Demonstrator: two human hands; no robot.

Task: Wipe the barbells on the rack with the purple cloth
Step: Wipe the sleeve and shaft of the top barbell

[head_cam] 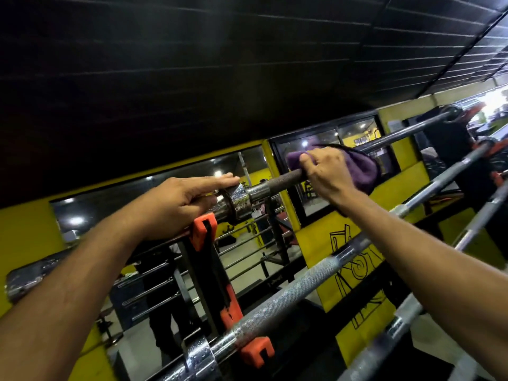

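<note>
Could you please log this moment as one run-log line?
right hand: purple cloth wrapped on top barbell | left hand: steadying sleeve end | lower barbells: untouched

Glossy chrome sleeve (236, 200), rough knurled steel bar (286, 294), soft fuzzy purple cloth (362, 171), matt orange plastic hooks (202, 232).

We are in a gym. Knurled steel barbells (297, 281) lie across a rack (203, 259) with orange hooks (202, 232). The yellow wall (406, 193) carries black weightlifting artwork (354, 259) and wall mirrors (154, 193), which reflect more bars, equipment and ceiling lights. We see a black ceiling (220, 64) overhead.
</note>
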